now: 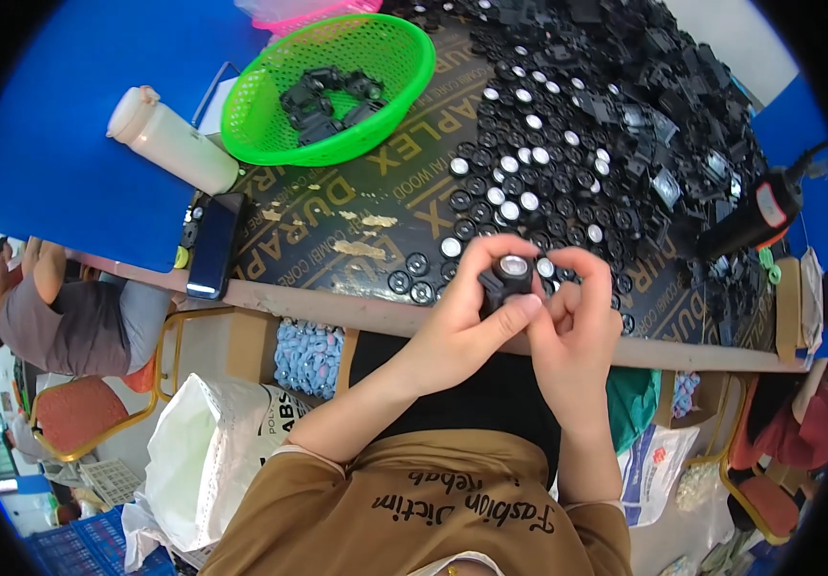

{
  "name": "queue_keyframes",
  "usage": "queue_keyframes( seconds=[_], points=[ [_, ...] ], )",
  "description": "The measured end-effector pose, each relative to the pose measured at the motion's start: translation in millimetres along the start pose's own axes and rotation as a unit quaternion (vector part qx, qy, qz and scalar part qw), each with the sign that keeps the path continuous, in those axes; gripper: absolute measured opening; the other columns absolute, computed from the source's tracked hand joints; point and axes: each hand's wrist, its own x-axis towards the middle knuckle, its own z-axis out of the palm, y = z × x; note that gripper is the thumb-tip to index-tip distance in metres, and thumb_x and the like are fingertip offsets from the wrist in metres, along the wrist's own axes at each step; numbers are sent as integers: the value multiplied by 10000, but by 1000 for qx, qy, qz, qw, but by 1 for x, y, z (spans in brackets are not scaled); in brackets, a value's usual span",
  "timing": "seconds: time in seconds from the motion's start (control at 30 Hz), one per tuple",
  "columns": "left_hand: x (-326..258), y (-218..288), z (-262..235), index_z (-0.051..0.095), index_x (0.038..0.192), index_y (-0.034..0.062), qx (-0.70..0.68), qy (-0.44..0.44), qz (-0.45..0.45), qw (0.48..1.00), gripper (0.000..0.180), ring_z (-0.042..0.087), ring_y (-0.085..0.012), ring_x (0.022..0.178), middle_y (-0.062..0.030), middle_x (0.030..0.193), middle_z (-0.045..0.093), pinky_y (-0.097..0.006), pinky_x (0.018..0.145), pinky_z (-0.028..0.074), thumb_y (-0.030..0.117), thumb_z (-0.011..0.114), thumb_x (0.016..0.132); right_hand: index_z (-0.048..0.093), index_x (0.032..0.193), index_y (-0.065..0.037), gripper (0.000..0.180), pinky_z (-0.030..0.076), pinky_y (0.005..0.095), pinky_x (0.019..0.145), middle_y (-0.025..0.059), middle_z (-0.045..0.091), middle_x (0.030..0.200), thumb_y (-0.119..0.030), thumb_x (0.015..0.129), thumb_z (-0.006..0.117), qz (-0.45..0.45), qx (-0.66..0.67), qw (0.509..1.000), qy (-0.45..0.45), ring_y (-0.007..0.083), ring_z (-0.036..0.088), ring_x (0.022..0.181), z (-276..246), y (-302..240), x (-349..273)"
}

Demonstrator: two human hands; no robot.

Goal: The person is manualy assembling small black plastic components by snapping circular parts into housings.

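Observation:
Above the near edge of the table, my two hands are close together. My left hand (467,331) is closed around a small black plastic part with a round, silver-centred wheel (514,268) on it. The thumb presses along its lower side. Right beside it, my right hand (575,331) has its fingers curled and the thumb tip drawn in against them, next to the black part. Anything between those fingertips is hidden. Beyond my hands lie many small black wheels (462,197), some with silver-white centres.
Black plastic housings (644,125) are heaped at the right, near a black cylindrical tool with a cord (755,213). A green basket (241,120) holds black parts. A white bottle (172,140) and a phone (214,248) lie at the left. White sack (189,461) below.

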Motion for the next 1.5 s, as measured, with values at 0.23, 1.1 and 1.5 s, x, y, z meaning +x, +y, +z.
queue_keyframes(
  seconds=[0.23,1.1,1.5],
  points=[
    [20,52,-39,394,1140,43,168,101,131,972,308,597,-172,744,-101,857,534,-291,626,539,-9,510,860,549,988,-39,220,286,232,408,6,412,495,32,784,585,-76,-58,995,30,73,371,415,-31,28,-12],
    [1,-12,6,296,1343,12,-94,-94,-55,990,589,438,-186,1157,-127,1257,435,-311,957,375,125,596,848,558,972,18,158,428,248,754,100,506,1024,-38,826,534,-59,177,977,103,141,488,914,-62,55,-32],
    [-16,-10,-13,373,1189,52,-212,-6,-65,975,493,454,-215,982,-95,1032,436,-386,798,453,341,585,850,556,979,-11,251,435,364,756,140,571,953,32,733,585,11,-267,963,34,305,536,892,-91,60,-25]
  ],
)
